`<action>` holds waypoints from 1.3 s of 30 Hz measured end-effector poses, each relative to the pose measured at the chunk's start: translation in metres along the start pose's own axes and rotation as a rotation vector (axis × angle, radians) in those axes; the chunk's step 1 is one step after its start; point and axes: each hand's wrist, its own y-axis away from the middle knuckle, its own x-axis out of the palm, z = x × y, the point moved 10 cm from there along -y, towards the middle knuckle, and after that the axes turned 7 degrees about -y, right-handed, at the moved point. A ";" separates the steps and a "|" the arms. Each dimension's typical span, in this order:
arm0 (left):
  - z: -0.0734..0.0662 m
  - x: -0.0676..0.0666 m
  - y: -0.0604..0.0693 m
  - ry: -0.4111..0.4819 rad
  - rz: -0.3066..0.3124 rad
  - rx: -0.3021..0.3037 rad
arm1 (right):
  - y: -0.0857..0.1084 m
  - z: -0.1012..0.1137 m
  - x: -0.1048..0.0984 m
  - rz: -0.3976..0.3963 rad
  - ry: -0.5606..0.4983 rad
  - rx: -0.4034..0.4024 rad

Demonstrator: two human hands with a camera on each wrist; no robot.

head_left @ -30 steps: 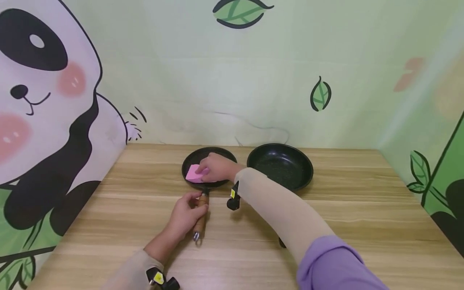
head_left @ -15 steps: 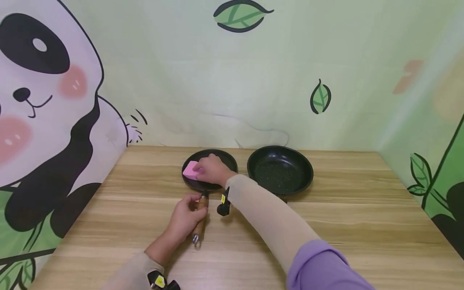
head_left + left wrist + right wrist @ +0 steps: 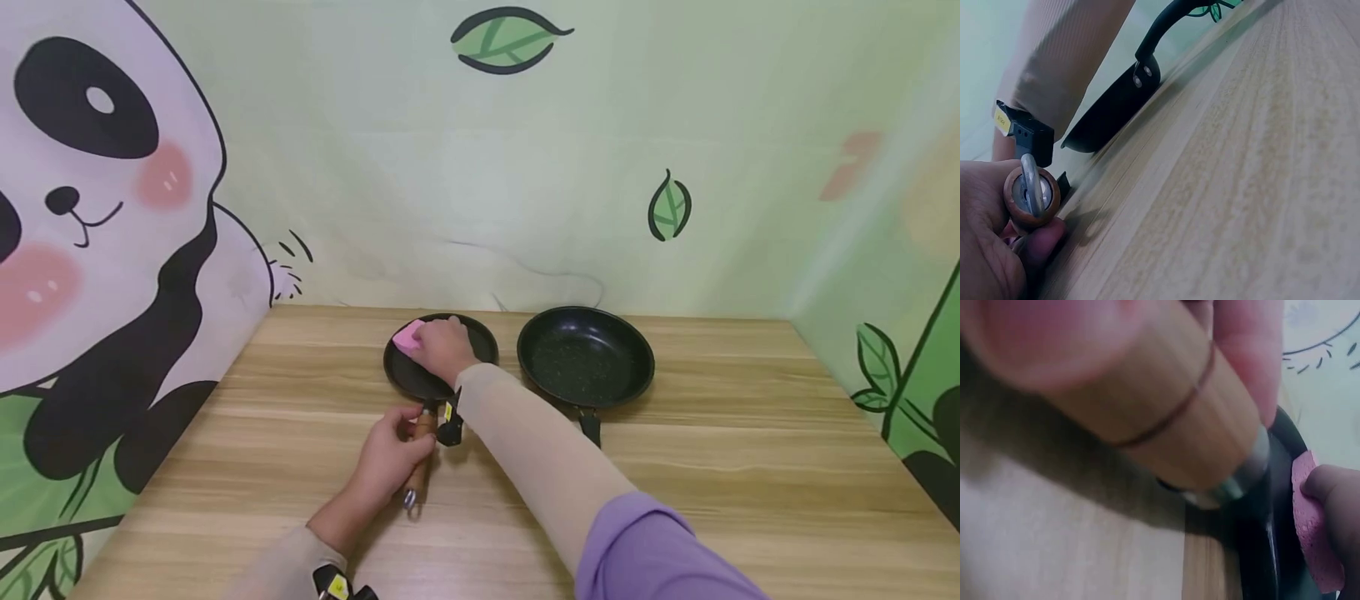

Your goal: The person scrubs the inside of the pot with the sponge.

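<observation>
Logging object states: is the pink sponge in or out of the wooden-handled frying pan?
In: the head view shows the right hand holding the pink sponge inside the wooden-handled frying pan.

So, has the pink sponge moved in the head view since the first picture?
Yes: against the small pan, the pink sponge has moved away from the person, from the pan's near-left part toward its far-left rim.

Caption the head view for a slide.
Left hand grips the wooden handle of a small black pan; right hand holds a pink sponge in it, a larger pan alongside.
</observation>
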 end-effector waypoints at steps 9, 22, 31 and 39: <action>0.003 0.000 0.000 -0.002 -0.007 -0.006 | -0.002 -0.006 0.006 0.009 -0.012 0.069; 0.005 -0.004 -0.001 0.025 -0.019 -0.004 | 0.006 0.020 0.004 0.357 -0.123 -0.313; 0.005 -0.001 -0.003 0.031 -0.008 0.000 | 0.014 0.026 -0.007 0.411 -0.060 -0.410; -0.001 0.002 -0.002 -0.024 -0.014 0.018 | 0.005 0.010 -0.002 0.375 -0.106 -0.237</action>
